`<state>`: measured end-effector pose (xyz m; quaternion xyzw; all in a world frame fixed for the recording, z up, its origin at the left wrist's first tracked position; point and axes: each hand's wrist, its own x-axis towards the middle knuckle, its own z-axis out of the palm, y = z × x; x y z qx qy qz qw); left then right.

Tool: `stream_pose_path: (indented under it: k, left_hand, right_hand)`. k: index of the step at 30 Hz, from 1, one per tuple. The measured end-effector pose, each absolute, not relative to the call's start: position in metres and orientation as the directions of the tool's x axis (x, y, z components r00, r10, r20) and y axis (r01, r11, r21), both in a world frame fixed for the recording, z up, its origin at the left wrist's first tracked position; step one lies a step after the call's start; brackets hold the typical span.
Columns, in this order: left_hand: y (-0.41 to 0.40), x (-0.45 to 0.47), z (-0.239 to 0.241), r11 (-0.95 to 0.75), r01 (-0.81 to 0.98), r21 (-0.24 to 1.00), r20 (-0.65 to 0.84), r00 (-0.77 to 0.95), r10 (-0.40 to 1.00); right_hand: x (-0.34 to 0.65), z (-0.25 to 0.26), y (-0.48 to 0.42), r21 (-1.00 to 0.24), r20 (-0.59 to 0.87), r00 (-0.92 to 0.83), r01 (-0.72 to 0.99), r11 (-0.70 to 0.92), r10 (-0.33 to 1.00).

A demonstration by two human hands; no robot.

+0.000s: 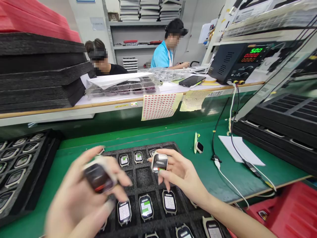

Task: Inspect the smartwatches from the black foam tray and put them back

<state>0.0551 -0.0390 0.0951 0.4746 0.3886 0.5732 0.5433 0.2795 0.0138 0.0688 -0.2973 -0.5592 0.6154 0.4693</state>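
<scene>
Both our hands were closed on watch bodies: left hand (pixel 81 195) gripped a blurred one (pixel 99 177), right hand (pixel 180 173) pinched another (pixel 159 162) above the foam tray (pixel 143 177).

The left hand (pixel 81 195) is raised close to the camera, motion-blurred, palm inward, fingers curled and closed in a grip. The right hand (pixel 180 173), on a bare forearm (pixel 237 218), reaches inward, fingertips pinched together.

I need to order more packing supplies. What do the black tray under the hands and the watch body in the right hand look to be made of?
Black tray: looks like soft matte foam, with a grainy surface and cut square pockets. Watch body in the right hand: apparently light plastic casing with a glossy, reflective screen.
</scene>
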Motion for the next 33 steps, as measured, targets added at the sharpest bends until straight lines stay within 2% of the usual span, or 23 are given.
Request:
stream_pose_path:
  k: [5,12,21,27,33]
  left_hand:
    - [-0.009,0.086,0.079,0.129,-0.331,0.935,-0.041,0.261,0.965]
    - [-0.007,0.089,0.055,0.152,-0.42,0.895,0.044,0.422,0.906]
    - [-0.002,0.09,0.052,0.115,-0.38,0.918,0.03,0.355,0.935]
    - [-0.003,0.089,0.053,0.093,-0.421,0.902,0.074,0.364,0.929]
    - [-0.002,0.092,0.055,0.098,-0.34,0.935,0.022,0.331,0.943]
  right_hand:
    - [0.284,0.068,0.015,-0.976,0.136,-0.38,-0.212,0.057,0.915]
    - [0.28,0.064,0.019,-0.99,0.118,-0.236,-0.106,0.095,0.965]
    - [0.285,0.063,0.013,-0.977,0.126,-0.388,-0.209,0.046,0.913]
    - [0.282,0.062,0.012,-0.987,0.101,-0.374,-0.151,0.047,0.922]
    - [0.285,0.06,0.013,-0.968,0.136,-0.367,-0.249,0.044,0.92]
